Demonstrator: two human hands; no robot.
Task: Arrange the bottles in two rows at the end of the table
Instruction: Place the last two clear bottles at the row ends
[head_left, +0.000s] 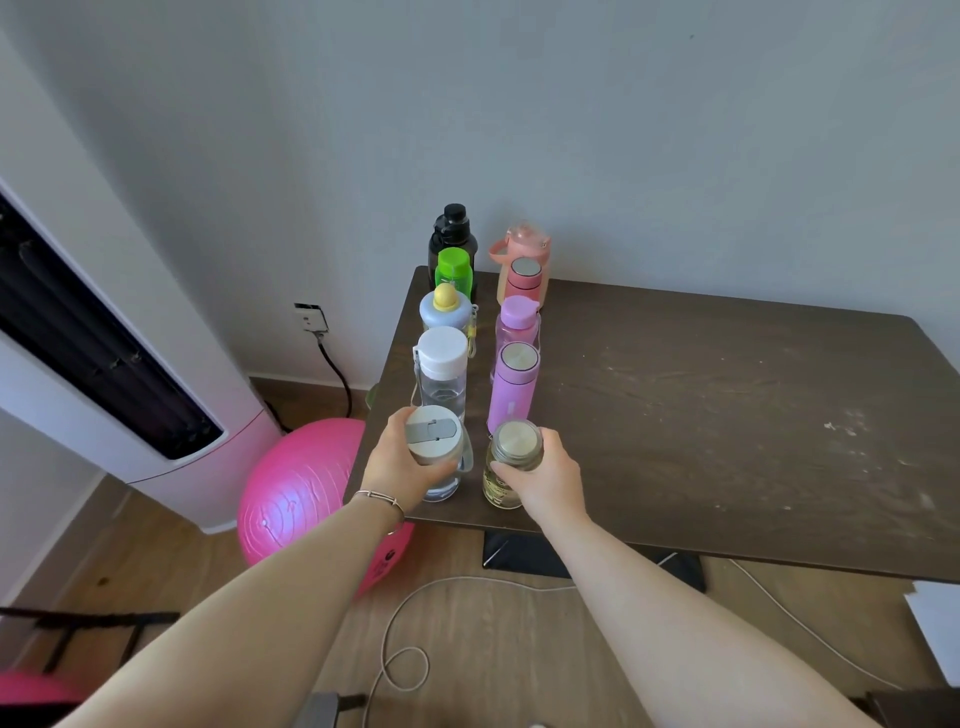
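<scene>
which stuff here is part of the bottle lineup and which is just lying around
Part of the job:
- clear bottle with grey flip lid, held by left hand
- clear bottle with metal cap, held by right hand
- eight other bottles lined up behind them
- dark wooden table

Just lying about:
- pink exercise ball
- white floor cable
- tall white air conditioner

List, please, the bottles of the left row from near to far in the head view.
grey-lid clear bottle in the left hand → white-cap clear bottle → blue bottle with yellow top → green bottle → black bottle
</scene>
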